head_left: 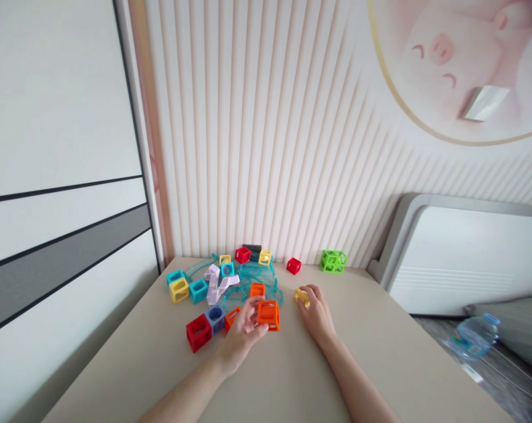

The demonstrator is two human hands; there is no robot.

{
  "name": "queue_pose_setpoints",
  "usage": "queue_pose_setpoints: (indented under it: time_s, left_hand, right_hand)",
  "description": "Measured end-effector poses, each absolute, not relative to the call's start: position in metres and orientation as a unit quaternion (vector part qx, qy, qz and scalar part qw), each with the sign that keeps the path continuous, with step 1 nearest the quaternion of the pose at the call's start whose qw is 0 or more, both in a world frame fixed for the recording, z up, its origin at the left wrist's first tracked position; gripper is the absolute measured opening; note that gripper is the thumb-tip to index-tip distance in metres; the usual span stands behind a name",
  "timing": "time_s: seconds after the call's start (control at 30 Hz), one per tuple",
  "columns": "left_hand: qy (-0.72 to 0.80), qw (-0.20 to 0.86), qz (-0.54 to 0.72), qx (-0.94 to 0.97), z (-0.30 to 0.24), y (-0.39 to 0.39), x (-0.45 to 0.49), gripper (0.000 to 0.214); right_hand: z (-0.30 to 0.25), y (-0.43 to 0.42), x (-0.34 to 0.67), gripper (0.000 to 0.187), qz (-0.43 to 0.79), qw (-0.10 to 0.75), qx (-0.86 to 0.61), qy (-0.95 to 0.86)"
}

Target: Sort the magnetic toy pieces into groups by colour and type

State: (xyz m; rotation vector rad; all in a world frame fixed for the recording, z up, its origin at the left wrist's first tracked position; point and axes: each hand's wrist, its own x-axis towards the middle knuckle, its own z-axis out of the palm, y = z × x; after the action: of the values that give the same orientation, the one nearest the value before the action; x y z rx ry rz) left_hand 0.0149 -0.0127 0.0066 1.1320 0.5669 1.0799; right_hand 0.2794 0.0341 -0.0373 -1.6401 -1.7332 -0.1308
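My left hand [243, 332] is closed on an orange open-frame cube block [269, 315], thumb below and fingers at its left side. To the right, my right hand [317, 311] rests low over the table with its fingers around a yellow block [301, 297], partly hidden by them. Behind my left hand sits a second orange block [257, 289], and another orange block [231, 318] is partly covered by that hand. Left of it, a blue block [215, 319] with a round hole touches a red block [198, 333].
Teal translucent track pieces [252, 273] and pale lilac ramp pieces [217, 285] lie at the back left among yellow and teal blocks [198, 290]. Along the wall stand a small red block [294, 265] and green blocks [333, 261]. A plastic bottle [475, 336] is beyond the table's right edge.
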Motion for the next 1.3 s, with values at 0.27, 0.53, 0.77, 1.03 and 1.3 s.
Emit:
queue_pose_setpoints:
  time_s: [0.27, 0.53, 0.77, 1.03, 1.3]
  left_hand:
    - [0.227, 0.68, 0.389, 0.578, 0.004, -0.014, 0.013, 0.056]
    - [0.206, 0.687, 0.393, 0.576, -0.007, -0.011, 0.015, 0.049]
    - [0.206, 0.671, 0.45, 0.553, -0.003, -0.011, 0.014, 0.047]
    - [0.209, 0.659, 0.482, 0.538, 0.003, -0.011, 0.014, 0.043]
    - [0.25, 0.622, 0.569, 0.477, -0.004, -0.001, 0.008, 0.049]
  right_hand:
    - [-0.025, 0.027, 0.244, 0.028, -0.122, 0.365, -0.534, -0.753]
    - [-0.025, 0.052, 0.175, 0.055, -0.058, 0.325, -0.497, -0.802]
    - [-0.028, 0.043, 0.179, 0.042, 0.069, 0.442, -0.511, -0.733]
    - [-0.02, 0.04, 0.175, 0.013, 0.123, 0.574, -0.488, -0.646]
    - [-0.021, 0.035, 0.185, 0.022, 0.166, 0.598, -0.501, -0.603]
